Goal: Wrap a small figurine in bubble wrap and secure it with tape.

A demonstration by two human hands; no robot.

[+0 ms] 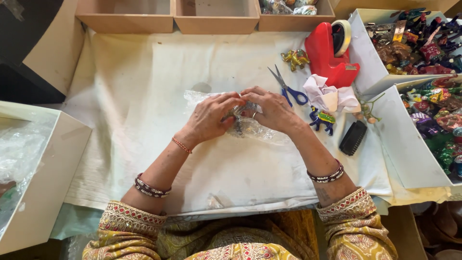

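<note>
My left hand [211, 117] and my right hand [272, 110] meet over the middle of the white cloth [144, 96]. Both pinch a small dark figurine [238, 115] that lies inside a sheet of clear bubble wrap [255, 129]. The wrap spreads out under and behind my fingers, and most of the figurine is hidden by them. A blue elephant figurine [323, 119] stands just right of my right hand. Blue-handled scissors [287, 86] lie open beyond my right hand.
A red tape dispenser [332, 53], a gold elephant figurine [295, 58], crumpled white paper [329, 95] and a black brush [353, 137] lie at the right. White boxes [409, 144] there hold several painted figurines. Another white box [43, 192] with bubble wrap stands left. Cardboard trays [216, 21] line the back.
</note>
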